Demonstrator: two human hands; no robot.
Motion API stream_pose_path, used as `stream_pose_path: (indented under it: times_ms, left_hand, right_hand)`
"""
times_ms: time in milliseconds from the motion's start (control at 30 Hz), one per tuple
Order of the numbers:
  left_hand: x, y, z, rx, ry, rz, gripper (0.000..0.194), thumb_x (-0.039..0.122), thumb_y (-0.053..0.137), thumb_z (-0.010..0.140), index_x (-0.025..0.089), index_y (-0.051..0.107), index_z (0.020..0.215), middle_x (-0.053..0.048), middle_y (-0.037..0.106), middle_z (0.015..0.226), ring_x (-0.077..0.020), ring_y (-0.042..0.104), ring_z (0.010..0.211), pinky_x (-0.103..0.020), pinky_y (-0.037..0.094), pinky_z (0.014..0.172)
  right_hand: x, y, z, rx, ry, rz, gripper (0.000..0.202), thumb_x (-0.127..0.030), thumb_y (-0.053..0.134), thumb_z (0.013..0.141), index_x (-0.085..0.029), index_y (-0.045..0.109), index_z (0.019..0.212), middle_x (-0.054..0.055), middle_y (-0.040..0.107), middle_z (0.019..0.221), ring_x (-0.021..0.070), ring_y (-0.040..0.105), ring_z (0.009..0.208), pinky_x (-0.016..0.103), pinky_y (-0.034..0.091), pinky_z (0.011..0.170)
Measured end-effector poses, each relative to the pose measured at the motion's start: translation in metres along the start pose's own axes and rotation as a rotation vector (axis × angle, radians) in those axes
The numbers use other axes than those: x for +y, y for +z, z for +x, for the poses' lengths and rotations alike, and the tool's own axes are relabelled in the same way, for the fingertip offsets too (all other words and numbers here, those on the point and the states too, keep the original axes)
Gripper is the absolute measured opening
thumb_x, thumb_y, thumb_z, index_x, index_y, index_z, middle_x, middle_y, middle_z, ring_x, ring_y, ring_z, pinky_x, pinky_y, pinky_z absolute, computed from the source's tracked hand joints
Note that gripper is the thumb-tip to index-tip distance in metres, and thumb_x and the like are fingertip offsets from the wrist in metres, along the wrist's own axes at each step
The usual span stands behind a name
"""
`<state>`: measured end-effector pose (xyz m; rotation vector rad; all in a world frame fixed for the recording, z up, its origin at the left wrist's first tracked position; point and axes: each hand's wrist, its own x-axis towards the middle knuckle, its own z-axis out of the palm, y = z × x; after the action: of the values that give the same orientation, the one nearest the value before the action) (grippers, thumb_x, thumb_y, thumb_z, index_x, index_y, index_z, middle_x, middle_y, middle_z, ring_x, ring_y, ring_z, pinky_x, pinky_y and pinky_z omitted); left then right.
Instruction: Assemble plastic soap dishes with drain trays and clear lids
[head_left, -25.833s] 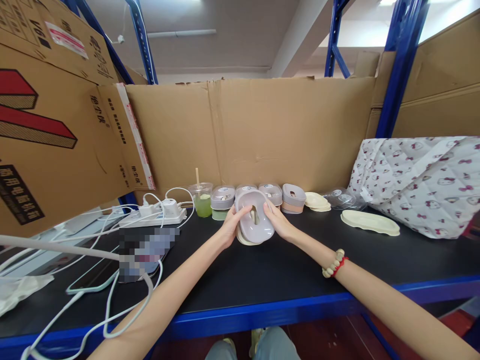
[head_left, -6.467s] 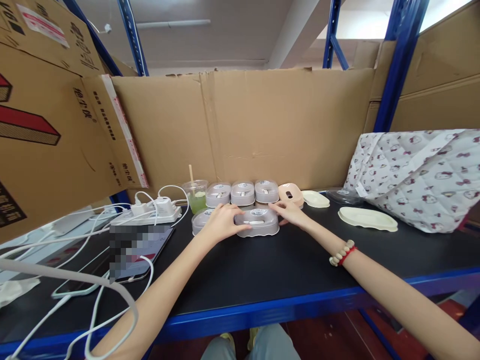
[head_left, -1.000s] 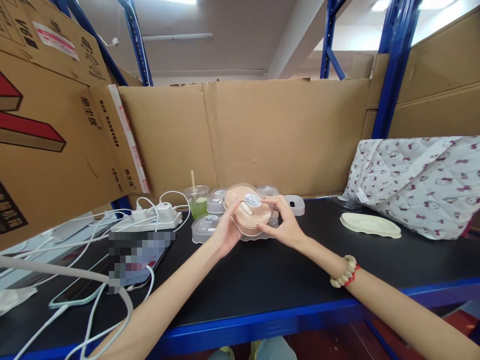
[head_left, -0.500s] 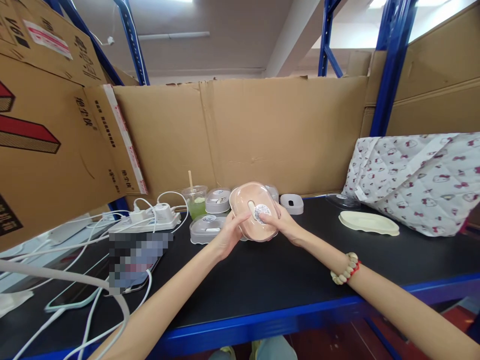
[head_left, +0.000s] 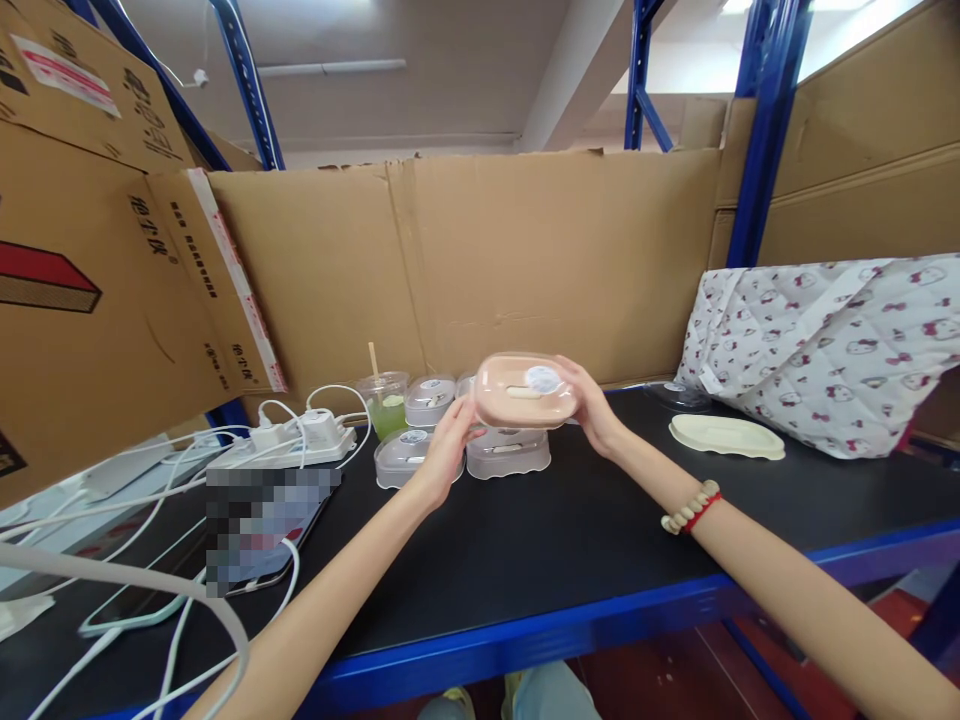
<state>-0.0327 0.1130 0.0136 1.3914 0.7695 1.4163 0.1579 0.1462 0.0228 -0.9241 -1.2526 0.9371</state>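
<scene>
Between my two hands is a pink lidded box (head_left: pixel 514 395) with rounded corners, a clear cover, a round white sticker and a cream bar on top. My left hand (head_left: pixel 451 440) grips its left end, and my right hand (head_left: pixel 590 405) grips its right end. It is held off the table, tilted with its top toward me. Below it stands a grey lidded box (head_left: pixel 508 458) with a wavy lower edge. A similar grey box (head_left: pixel 401 462) sits just left of my left hand, and another grey box (head_left: pixel 430 402) is behind that one. More boxes are partly hidden behind the pink one.
A cup of green drink (head_left: pixel 387 408) with a straw stands behind the boxes. Phones, white cables and a power strip (head_left: pixel 337 445) fill the left side. To the right lie a cream wavy tray (head_left: pixel 726 437), a clear cover (head_left: pixel 677 396) and a patterned quilted bag (head_left: pixel 810 360). Cardboard (head_left: pixel 525 260) walls the back.
The pink box has risen slightly, moved right and turned from diagonal to nearly level lengthwise. My hands have shifted to its two ends, and my right thumb has left the sticker.
</scene>
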Motion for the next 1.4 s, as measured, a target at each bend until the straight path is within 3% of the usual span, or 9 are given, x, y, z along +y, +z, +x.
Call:
stream_pose_path:
  times_ms: [100,200,367,633,867,1000,1100,1233,1400]
  left_hand:
    - [-0.004,-0.008,0.002,-0.014,0.181,0.414,0.038,0.034,0.060,0.078,0.018,0.055,0.112,-0.006,0.052,0.116,-0.0202,0.047,0.111,-0.032,0.034,0.100]
    - [-0.011,-0.017,0.003,-0.167,0.385,0.825,0.033,0.031,0.058,0.077,0.020,0.059,0.109,-0.005,0.050,0.120,-0.0224,0.041,0.117,-0.037,0.024,0.106]
    - [-0.023,-0.023,0.005,-0.392,0.456,1.119,0.031,0.030,0.046,0.082,0.018,0.060,0.107,-0.007,0.055,0.113,-0.0220,0.048,0.106,-0.038,0.030,0.099]
    - [-0.022,-0.023,0.006,-0.371,0.467,1.153,0.027,0.031,0.039,0.084,0.016,0.059,0.094,-0.007,0.059,0.097,-0.0216,0.052,0.095,-0.036,0.036,0.088]
    - [-0.022,-0.024,0.006,-0.362,0.499,1.174,0.028,0.032,0.037,0.084,0.016,0.059,0.093,-0.007,0.059,0.096,-0.0208,0.053,0.092,-0.033,0.037,0.084]
    - [-0.023,-0.024,0.007,-0.355,0.514,1.185,0.030,0.032,0.036,0.084,0.016,0.059,0.094,-0.007,0.059,0.097,-0.0207,0.053,0.093,-0.033,0.037,0.084]
    - [-0.024,-0.024,0.007,-0.356,0.519,1.198,0.030,0.033,0.036,0.084,0.016,0.059,0.094,-0.007,0.058,0.097,-0.0211,0.053,0.093,-0.033,0.037,0.083]
    - [-0.024,-0.023,0.007,-0.355,0.511,1.223,0.030,0.033,0.036,0.085,0.016,0.059,0.095,-0.007,0.058,0.099,-0.0207,0.053,0.093,-0.032,0.037,0.084]
    - [-0.024,-0.023,0.007,-0.344,0.519,1.263,0.031,0.033,0.035,0.085,0.017,0.059,0.096,-0.006,0.058,0.098,-0.0197,0.052,0.094,-0.031,0.036,0.085]
  right_hand:
    - [-0.006,-0.016,0.010,0.160,0.016,0.030,0.051,-0.041,0.034,0.081,-0.017,0.047,0.124,0.005,0.058,0.120,0.0208,0.057,0.104,0.026,0.050,0.073]
    - [-0.010,-0.039,0.018,0.273,0.137,-0.015,0.048,-0.037,0.040,0.080,-0.014,0.052,0.120,0.007,0.064,0.110,0.0210,0.061,0.095,0.025,0.050,0.066]
    - [-0.010,-0.069,0.019,0.081,0.389,-0.353,0.035,-0.036,0.042,0.083,-0.014,0.061,0.101,0.007,0.067,0.084,0.0149,0.058,0.062,0.024,0.046,0.054]
    - [-0.001,-0.072,0.015,0.093,0.431,-0.792,0.036,-0.049,0.059,0.073,-0.014,0.063,0.080,0.009,0.063,0.072,0.0194,0.060,0.060,0.031,0.049,0.054]
    - [-0.011,-0.071,0.013,0.120,0.330,-1.281,0.038,-0.055,0.056,0.074,-0.019,0.064,0.065,0.008,0.066,0.069,0.0255,0.065,0.079,0.037,0.047,0.077]
    - [-0.001,-0.079,0.017,0.246,0.113,-1.161,0.029,-0.043,0.053,0.078,-0.023,0.065,0.096,0.008,0.065,0.107,0.0271,0.057,0.105,0.040,0.043,0.087]
    - [0.012,-0.083,0.023,0.076,0.047,-0.983,0.034,-0.041,0.051,0.082,-0.021,0.063,0.106,0.009,0.058,0.122,0.0240,0.052,0.114,0.037,0.039,0.096]
    - [0.023,-0.090,0.029,-0.026,0.120,-0.933,0.037,-0.044,0.041,0.087,-0.019,0.067,0.095,0.007,0.063,0.114,0.0212,0.057,0.107,0.031,0.042,0.093]
    - [0.024,-0.109,0.034,0.199,0.263,-1.058,0.023,-0.030,0.050,0.081,-0.014,0.066,0.086,0.014,0.066,0.102,0.0298,0.059,0.100,0.038,0.044,0.084]
